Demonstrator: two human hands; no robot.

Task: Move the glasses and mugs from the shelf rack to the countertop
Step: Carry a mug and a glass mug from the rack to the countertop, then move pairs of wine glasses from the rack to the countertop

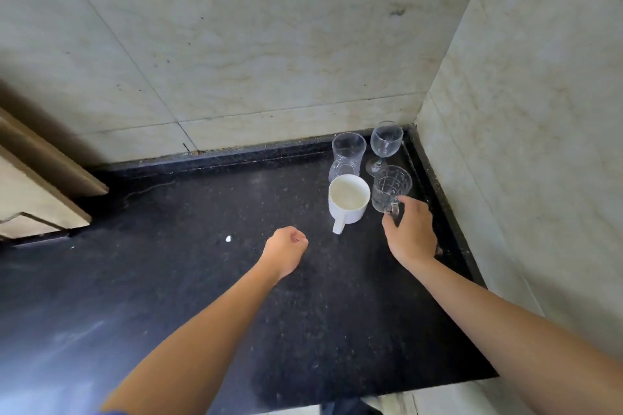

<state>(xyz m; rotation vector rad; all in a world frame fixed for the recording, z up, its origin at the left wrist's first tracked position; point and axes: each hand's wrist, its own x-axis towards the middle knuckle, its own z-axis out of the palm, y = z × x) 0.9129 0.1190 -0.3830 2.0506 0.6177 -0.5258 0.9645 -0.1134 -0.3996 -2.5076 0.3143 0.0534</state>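
Note:
On the black countertop (202, 280), in the far right corner, stand a white mug (349, 199) with its handle toward me, a plain clear glass (348, 153), a wine glass (386, 143) and a cut-pattern glass mug (391, 187). My right hand (409, 232) grips the handle of the glass mug, which rests upright on the counter. My left hand (286, 248) hovers over the counter left of the white mug, fingers curled into a fist with nothing in it. The shelf rack is out of view.
Tiled walls (269, 44) close off the counter at the back and on the right. A beige cabinet edge (40, 185) juts in at the left. A small white speck (228, 238) lies on the counter.

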